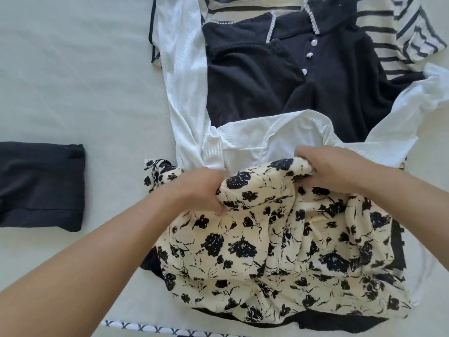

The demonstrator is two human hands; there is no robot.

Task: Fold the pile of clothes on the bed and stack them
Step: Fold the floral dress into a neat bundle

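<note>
A cream garment with black flower print (279,259) lies crumpled on top of the pile, near me. My left hand (194,188) grips a bunched fold at its upper left. My right hand (330,169) grips its upper edge on the right. Beneath and behind it lie a white ribbed shirt (187,76), a black top with pearl buttons and trim (279,76), and a cream top with black stripes (388,32). A folded black garment (41,186) rests flat at the left.
The pale bed sheet (73,69) stretches out to the left and back left. A black piece (315,322) shows under the floral garment at the front. A white strip with a black cross pattern (155,329) lies at the bottom edge.
</note>
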